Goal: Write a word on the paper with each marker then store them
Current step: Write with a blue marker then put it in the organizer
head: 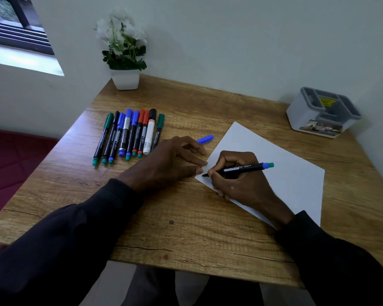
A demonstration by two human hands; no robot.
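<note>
Head view: a wooden table [186, 228] seen from above, with both hands in frame.
Right hand [237, 180]: curled round a black marker [241, 168], pinching it close to the tip; the hand rests on the paper [274, 151].
Marker: uncapped and lying low across the hand, with its tip at the paper's left corner (contact with the sheet cannot be told).
Paper: a white sheet, flat and skewed, on the right half of the table.
Left hand [166, 162]: fingers straight, palm down on the table, fingertips at the paper's left edge; it holds nothing.
Cap [205, 139]: blue, loose on the table just beyond the left hand.
Row of markers [128, 133]: capped, side by side, left of the left hand.
Box [323, 112]: grey and white with compartments, at the far right corner, well apart from the paper.
Plant [125, 79]: in a white pot at the far left corner.
</note>
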